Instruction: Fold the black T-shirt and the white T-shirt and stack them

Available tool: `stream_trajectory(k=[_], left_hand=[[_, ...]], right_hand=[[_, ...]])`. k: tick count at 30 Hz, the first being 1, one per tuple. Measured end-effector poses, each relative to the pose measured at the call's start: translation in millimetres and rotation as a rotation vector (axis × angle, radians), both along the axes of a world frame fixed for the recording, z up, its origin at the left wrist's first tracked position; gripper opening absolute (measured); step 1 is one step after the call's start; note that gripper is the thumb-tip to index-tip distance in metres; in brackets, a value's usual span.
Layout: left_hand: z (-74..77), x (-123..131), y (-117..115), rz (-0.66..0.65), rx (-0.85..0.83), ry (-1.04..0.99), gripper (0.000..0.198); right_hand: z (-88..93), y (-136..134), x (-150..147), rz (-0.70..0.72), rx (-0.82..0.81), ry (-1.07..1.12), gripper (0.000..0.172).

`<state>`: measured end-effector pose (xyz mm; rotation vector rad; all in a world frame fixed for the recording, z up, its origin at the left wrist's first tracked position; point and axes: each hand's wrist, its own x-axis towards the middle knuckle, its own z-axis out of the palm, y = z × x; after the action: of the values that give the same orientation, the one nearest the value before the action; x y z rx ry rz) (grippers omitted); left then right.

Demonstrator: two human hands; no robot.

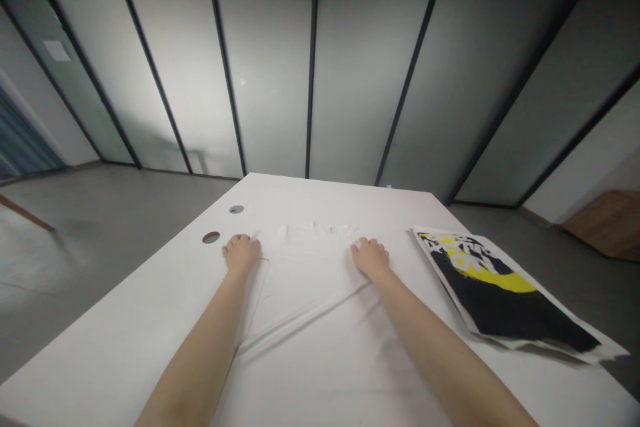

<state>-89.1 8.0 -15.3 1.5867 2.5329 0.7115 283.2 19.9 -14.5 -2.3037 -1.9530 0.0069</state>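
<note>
A white T-shirt (307, 280) lies spread flat on a white table (125, 340), its collar toward the far edge. My left hand (241, 252) rests palm down on the shirt's left shoulder area, fingers curled at the tips and nothing held. My right hand (370, 255) presses flat on the right shoulder area, fingers together and stretched forward. Both forearms reach out over the cloth. A fold line runs across the shirt between my arms.
A black, yellow and white printed sheet (500, 287) lies on the table's right side. Two round cable holes (211, 237) sit near the left far corner. Frosted glass panels (310, 73) stand behind the table; grey floor lies around it.
</note>
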Motion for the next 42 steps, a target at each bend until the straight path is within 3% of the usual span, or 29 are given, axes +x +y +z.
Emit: stream_trajectory(k=[8, 13, 18, 22, 24, 29, 33, 39, 42], left_hand=[[4.4, -4, 15, -0.041, 0.117, -0.261, 0.023], [6.6, 8, 24, -0.119, 0.174, -0.448, 0.023], [20.4, 24, 18, -0.372, 0.150, -0.518, 0.018], [33.1, 34, 7, -0.720, -0.040, -0.503, 0.031], [37.7, 34, 4, -0.822, -0.103, -0.425, 0.034], [35.9, 25, 6, -0.669, -0.098, -0.193, 0.024], [26.7, 17, 6, -0.680, -0.218, -0.201, 0.021], [20.9, 9, 0, -0.700, -0.303, -0.268, 0.058], [16.4, 6, -1, -0.695, -0.275, -0.317, 0.061]], right_hand=[[-15.7, -14, -4, 0.064, -0.036, -0.008, 0.062], [-16.6, -13, -2, 0.073, -0.018, 0.001, 0.059], [-20.1, -14, 1, 0.073, 0.029, 0.080, 0.051], [-19.9, -16, -2, 0.042, 0.112, 0.118, 0.047], [-16.7, -15, -7, 0.049, 0.164, 0.182, 0.044], [-6.9, -6, -45, 0.340, 0.177, 0.428, 0.035], [-4.0, 11, -93, 0.492, 0.104, 0.486, 0.032], [-2.0, 52, -149, 0.556, 0.041, 0.457, 0.038], [-3.2, 67, -165, 0.531, 0.009, 0.428, 0.038]])
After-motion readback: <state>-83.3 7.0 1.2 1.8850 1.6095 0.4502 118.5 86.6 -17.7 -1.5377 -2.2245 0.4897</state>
